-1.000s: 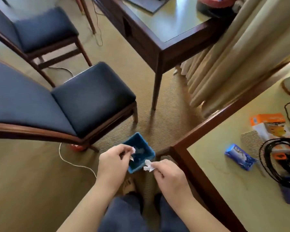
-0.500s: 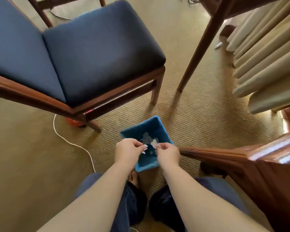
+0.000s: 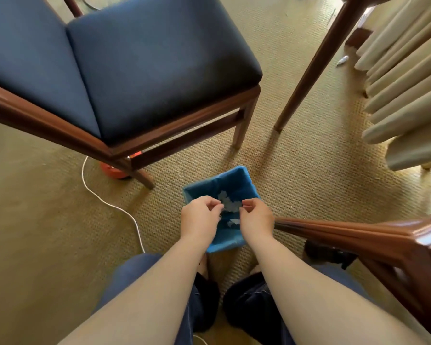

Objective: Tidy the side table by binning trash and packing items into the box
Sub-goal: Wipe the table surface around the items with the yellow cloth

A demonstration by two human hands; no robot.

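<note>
A blue-cushioned wooden chair (image 3: 135, 70) stood at the left on the carpet (image 3: 296, 170), with a white cord (image 3: 115, 207) trailing across the floor beneath it and something orange (image 3: 112, 170) by its front leg. Just right of that, the left hand (image 3: 199, 220) hovered over the near-left corner of the blue bin (image 3: 234, 180), its fingers (image 3: 213, 204) curled inward with the thumb close to the fingertips; whether they held any scrap could not be told. White bits of torn paper (image 3: 228, 204) lay inside the bin, between the two hands. The right hand (image 3: 255, 219) was posed the same way over the bin's right side, fingers curled and nearly pinched, no scrap clearly seen in them. Farther right, the worktop's dark wooden edge (image 3: 383, 235) jutted in, and cream curtains (image 3: 408, 83) hung behind a slanted table leg (image 3: 311, 63).
</note>
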